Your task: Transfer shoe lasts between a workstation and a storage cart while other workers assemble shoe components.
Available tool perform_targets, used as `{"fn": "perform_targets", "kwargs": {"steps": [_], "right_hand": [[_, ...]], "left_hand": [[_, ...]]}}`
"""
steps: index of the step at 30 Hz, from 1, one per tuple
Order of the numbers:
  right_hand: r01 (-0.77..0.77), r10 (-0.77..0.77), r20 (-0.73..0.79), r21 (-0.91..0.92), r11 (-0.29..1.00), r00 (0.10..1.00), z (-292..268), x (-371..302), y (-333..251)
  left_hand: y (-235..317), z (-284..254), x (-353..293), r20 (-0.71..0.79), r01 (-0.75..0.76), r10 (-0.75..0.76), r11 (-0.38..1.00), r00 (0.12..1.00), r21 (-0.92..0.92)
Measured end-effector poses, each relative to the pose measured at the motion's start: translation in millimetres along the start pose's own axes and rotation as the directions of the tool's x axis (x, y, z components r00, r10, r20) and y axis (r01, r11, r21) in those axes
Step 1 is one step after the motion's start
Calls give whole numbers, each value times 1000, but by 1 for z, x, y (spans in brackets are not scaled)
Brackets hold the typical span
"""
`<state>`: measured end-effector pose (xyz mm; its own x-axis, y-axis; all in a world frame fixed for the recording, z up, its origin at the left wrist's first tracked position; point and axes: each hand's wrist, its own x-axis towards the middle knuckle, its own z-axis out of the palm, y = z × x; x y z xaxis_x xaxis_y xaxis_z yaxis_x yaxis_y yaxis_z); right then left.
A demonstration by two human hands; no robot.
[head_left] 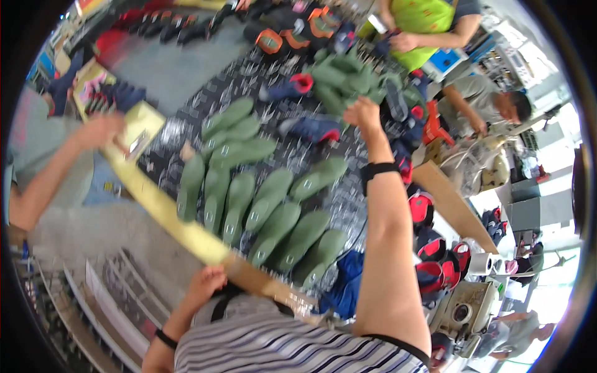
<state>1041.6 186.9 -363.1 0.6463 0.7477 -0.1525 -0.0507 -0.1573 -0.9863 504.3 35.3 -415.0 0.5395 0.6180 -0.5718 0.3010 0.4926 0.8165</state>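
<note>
My right hand [363, 115] is stretched far over the table, beside a heap of green insoles [333, 76]. Its fingers are curled in, and whatever they may hold is too blurred to make out. Close to my body, my left hand [208, 283] hangs at the near table edge, fingers loosely bent and apart, with nothing visible in it. Between my hands, several green insoles [239, 200] lie fanned out in rows on the dark patterned table cover [180, 133]. Dark shoe uppers with red linings, one a navy upper [311, 128], lie left of my right hand.
A yellow strip [168, 217] edges the table. A co-worker's hand [102, 132] is at left by a yellow box [143, 127]. Across the table, a person in a lime apron [423, 28] handles something. Red-and-black shoes [435, 248] and a sewing machine [463, 311] stand at right.
</note>
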Motion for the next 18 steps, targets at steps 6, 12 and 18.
{"fn": "perform_targets", "kwargs": {"steps": [6,12,18], "right_hand": [[-38,66,205,-139,990,976,8,-121,24],[-72,236,397,-385,920,887,-9,-206,59],[434,84,589,-677,595,804,25,-202,68]], "left_hand": [[16,9,19,-65,-146,154,982,986,118],[78,38,44,19,-562,751,478,660,675],[81,81,86,171,-585,762,311,624,749]]}}
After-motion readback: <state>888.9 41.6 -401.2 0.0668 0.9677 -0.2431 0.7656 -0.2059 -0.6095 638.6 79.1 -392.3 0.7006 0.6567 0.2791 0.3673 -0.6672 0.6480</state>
